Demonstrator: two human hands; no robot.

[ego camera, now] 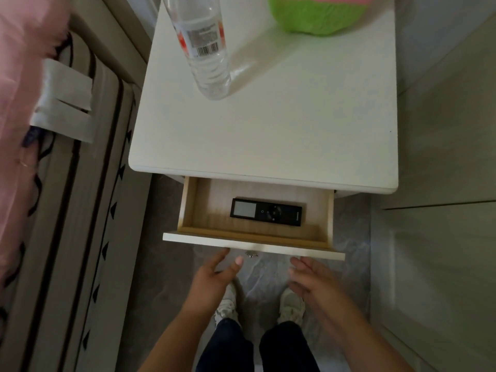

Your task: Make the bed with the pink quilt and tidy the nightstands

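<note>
Your two hands, left hand and right hand, hover with fingers relaxed and slightly spread, holding nothing, just before the open drawer. Inside lies one black remote. On the white nightstand stand one clear bottle and one green plush; the pink quilt lies far left.

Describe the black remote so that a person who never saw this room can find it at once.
Find the white nightstand beside the bed; its top drawer is pulled open. The black remote lies flat inside, the only thing there. It has a grey screen at its left end.
</note>
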